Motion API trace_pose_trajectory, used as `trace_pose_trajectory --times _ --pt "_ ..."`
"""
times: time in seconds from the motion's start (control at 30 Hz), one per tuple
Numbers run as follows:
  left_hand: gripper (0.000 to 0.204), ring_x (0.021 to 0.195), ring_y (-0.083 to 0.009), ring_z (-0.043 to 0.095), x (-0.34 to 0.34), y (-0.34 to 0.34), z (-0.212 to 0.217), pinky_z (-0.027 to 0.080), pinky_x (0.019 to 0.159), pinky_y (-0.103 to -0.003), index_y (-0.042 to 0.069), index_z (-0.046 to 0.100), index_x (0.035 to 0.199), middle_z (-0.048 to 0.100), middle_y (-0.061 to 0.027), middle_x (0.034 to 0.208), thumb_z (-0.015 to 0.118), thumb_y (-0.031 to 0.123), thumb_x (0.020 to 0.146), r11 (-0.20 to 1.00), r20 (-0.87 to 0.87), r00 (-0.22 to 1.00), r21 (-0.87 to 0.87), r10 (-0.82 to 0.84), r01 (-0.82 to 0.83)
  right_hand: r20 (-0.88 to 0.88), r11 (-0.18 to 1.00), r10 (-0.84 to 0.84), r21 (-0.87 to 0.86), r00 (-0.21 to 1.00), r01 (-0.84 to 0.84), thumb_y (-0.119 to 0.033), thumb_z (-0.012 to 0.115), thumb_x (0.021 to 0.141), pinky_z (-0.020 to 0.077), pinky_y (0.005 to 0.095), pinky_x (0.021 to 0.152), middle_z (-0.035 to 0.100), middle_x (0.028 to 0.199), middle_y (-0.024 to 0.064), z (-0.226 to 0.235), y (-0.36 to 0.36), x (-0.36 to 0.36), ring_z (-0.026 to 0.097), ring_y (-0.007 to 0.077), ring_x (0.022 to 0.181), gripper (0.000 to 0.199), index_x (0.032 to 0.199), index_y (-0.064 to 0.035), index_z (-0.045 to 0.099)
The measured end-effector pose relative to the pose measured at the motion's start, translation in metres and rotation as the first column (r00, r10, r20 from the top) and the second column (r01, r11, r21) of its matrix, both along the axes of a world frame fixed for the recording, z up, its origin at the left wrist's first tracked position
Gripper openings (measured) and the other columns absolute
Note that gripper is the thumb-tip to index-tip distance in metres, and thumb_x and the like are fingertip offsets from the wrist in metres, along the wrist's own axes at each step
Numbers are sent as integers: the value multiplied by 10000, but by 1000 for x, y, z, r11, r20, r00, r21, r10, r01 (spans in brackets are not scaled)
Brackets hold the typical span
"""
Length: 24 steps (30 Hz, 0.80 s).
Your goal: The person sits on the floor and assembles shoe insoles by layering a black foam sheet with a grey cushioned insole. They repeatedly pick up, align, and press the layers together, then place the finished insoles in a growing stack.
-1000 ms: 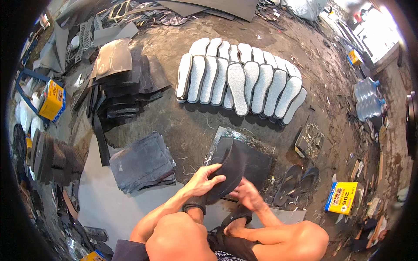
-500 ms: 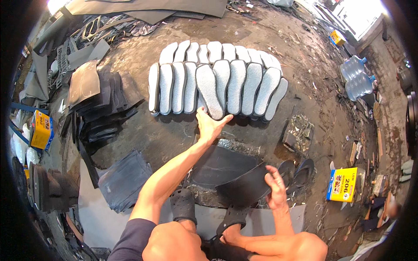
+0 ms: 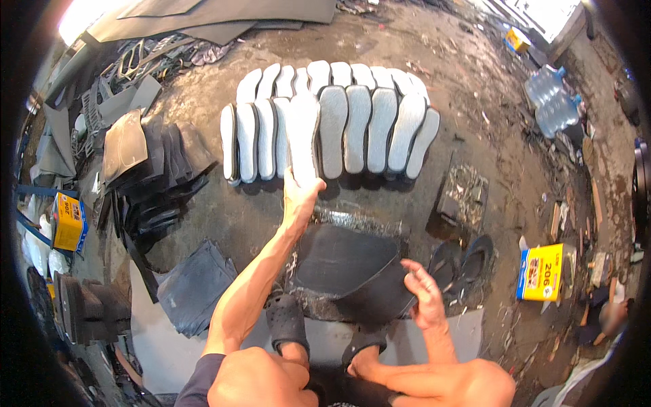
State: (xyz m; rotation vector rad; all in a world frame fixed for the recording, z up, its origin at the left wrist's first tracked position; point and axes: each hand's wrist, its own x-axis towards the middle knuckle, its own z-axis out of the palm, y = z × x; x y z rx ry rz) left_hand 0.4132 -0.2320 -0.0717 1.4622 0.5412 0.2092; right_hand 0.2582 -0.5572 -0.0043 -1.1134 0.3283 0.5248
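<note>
My left hand [image 3: 300,200] reaches forward and grips the near end of a pale, shoe-shaped sole [image 3: 304,132]. That sole stands tilted in front of the near row of similar soles [image 3: 357,129], which have dark edges and pale faces. Behind them is a second row [image 3: 319,73]. At the right, my right hand [image 3: 427,302] is curled at the edge of a curved black sheet [image 3: 380,295], holding it raised; part of its grip is hidden. Beneath that sheet another dark sheet [image 3: 339,254] lies on a low block between my feet.
Dark cut sheets [image 3: 196,288] lie at left, with a stack of brown and black pieces [image 3: 125,146] beyond. Right of the block are black sandals [image 3: 472,261], a scrap-covered block [image 3: 464,197] and a yellow box [image 3: 542,273]. Clear plastic bottles [image 3: 553,102] lie farther right.
My left hand has drawn the sole slightly left and lifted it from the row, uncovering greyer soles. My right hand has lowered a little, and the black sheet has bent.
</note>
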Motion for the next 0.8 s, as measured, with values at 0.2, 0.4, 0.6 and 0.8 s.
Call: trace_pose_trajectory --times 0.2,0.4,0.6,0.8 --pt "615 950 -192 598 -73 31 -29 541 809 -333 68 521 1380 597 -61 1055 799 114 833 974 36 995 -200 -98 103 58 982 175 -83 983 -170 -158 710 1099 508 262 982 708 1277 8 -2 -28 0 628 71 1134 364 1436 -27 672" --pt "571 879 -266 677 -11 41 -9 584 797 -407 6 547 1331 687 -95 1070 835 159 863 996 -16 999 83 -43 45 175 927 336 -234 925 -293 -216 708 1100 465 281 1015 686 1200 -11 4 8 38 590 89 1109 336 1369 -16 697" --pt "747 977 -351 734 37 34 30 602 897 -454 -86 520 1343 731 -246 1103 898 257 798 889 6 1000 457 22 -23 322 746 645 -460 693 -481 -277 675 1105 426 352 1173 741 1296 42 4 43 128 610 143 1283 335 1297 -7 728" --pt "789 1058 -293 703 28 53 33 585 952 -423 -76 491 1420 703 -216 1184 908 191 805 906 41 999 423 2 -19 489 725 678 -322 549 -609 -224 695 1080 295 444 1309 418 1757 135 -35 101 221 449 271 1571 231 1240 -69 755"
